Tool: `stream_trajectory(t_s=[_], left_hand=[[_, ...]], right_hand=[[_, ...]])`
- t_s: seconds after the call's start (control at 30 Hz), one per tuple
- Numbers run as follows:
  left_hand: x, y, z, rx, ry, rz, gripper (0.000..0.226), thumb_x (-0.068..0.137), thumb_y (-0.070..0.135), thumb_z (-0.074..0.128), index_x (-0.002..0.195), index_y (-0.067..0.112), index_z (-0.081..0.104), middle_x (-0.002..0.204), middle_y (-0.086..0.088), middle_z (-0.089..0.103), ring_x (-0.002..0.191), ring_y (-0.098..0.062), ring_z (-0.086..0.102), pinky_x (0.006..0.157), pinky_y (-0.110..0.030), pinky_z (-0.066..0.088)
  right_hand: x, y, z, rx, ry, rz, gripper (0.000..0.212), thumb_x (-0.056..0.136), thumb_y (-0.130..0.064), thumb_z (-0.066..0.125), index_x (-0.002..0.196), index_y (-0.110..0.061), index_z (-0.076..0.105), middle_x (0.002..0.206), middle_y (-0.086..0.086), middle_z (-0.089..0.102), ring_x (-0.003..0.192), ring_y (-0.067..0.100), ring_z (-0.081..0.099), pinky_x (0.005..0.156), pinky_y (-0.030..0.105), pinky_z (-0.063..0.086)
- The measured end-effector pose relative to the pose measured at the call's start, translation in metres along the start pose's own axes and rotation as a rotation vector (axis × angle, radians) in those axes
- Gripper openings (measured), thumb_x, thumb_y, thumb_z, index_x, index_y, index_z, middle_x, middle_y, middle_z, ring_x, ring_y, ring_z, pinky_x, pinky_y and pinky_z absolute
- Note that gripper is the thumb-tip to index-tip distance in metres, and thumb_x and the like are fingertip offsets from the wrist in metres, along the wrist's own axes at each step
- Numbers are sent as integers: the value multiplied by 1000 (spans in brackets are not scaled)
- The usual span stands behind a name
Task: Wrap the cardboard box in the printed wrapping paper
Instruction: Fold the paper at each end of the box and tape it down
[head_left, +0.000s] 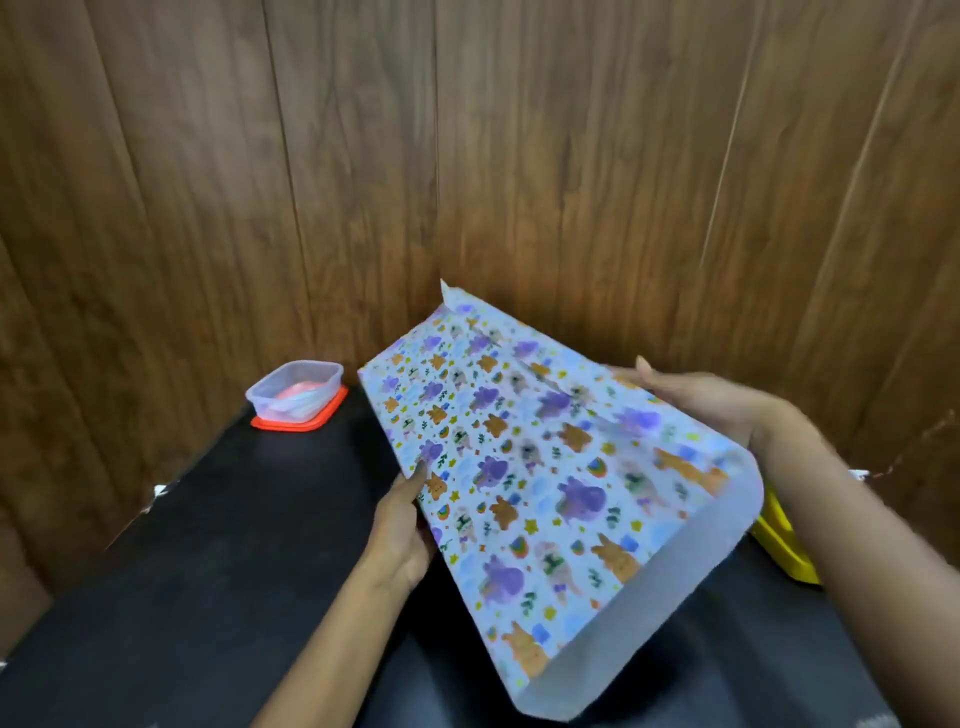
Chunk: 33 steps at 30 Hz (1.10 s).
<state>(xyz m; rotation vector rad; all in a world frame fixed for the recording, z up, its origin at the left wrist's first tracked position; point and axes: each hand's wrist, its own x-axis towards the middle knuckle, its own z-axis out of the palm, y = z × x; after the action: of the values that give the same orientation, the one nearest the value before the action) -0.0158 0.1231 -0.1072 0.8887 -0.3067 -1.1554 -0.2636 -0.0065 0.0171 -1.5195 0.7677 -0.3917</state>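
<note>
The printed wrapping paper (524, 467), white with purple and orange animal figures, is wrapped around the cardboard box, which is hidden under it. The bundle is tilted above the black table (208, 571), and its near end hangs open as a plain white tube. My left hand (402, 525) holds the left edge of the wrapped bundle with fingers curled under it. My right hand (706, 400) grips the far right side, fingers laid over the paper.
A clear plastic container (296, 395) sits on an orange lid at the table's far left corner. Something yellow (784, 545) lies on the table at the right, partly behind the paper. Wooden panel walls close in behind and to the right.
</note>
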Motion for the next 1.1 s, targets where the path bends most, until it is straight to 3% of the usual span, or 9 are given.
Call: stream_trajectory(t_s=[0.17,0.3,0.37,0.43,0.57,0.67,0.77,0.97,1.1], left_hand=[[13,1,20,199,-53,-48,28,98,9,38,99,-5,62,71,-8,70,58,-15,67,51,-21,53],[12,12,26,307,-147,-21,49,99,16,36,69,13,75,67,-5,69,54,-13,66,54,-24,54],[5,27,28,327,-182,12,41,101,20,32,83,15,68,65,-2,71,55,-9,67,54,-19,55],[3,52,41,345,-299,49,40,98,41,37,109,11,62,94,-7,73,86,-12,70,81,-26,55],[-7,97,65,730,-461,270,59,81,67,51,128,32,55,138,11,50,134,-11,38,115,-42,21],[-21,107,74,1248,-653,317,56,90,48,53,141,32,38,143,28,24,140,4,8,118,-31,5],[-24,108,80,1722,-640,459,56,95,38,44,146,29,24,151,22,14,140,5,-5,116,-33,-10],[-37,112,87,2090,-566,547,64,95,39,46,149,22,18,155,11,14,141,2,3,112,-25,-11],[-41,114,87,2005,-554,508,59,94,44,43,147,23,27,153,15,19,141,2,10,110,-17,4]], right_hand=[[9,-51,36,-315,-93,-9,35,94,-24,47,128,-28,53,131,-7,56,116,11,55,102,31,42],[26,-40,63,-398,21,-79,42,98,-20,47,140,-24,42,141,-18,38,124,5,48,98,22,44],[28,-39,68,-374,52,-116,44,97,-21,48,141,-19,42,141,-21,32,118,3,48,87,14,47],[29,-42,71,-514,122,-153,45,96,-29,50,140,-19,44,149,-11,33,129,8,41,102,19,37],[19,-51,79,-836,-19,-184,53,93,-44,49,142,-22,42,154,-8,26,142,6,19,104,15,20],[9,-53,76,-933,-81,-160,60,90,-42,55,145,-26,36,153,-16,24,141,2,21,103,13,19],[5,-51,76,-989,-34,-199,58,90,-35,58,144,-28,38,152,-16,28,139,2,26,99,10,22],[2,-47,79,-1122,49,-270,60,85,-34,66,140,-35,41,150,-15,32,138,6,30,100,15,25],[-2,-50,80,-1122,49,-238,58,83,-45,63,137,-40,43,144,-19,40,130,6,40,92,16,30]])
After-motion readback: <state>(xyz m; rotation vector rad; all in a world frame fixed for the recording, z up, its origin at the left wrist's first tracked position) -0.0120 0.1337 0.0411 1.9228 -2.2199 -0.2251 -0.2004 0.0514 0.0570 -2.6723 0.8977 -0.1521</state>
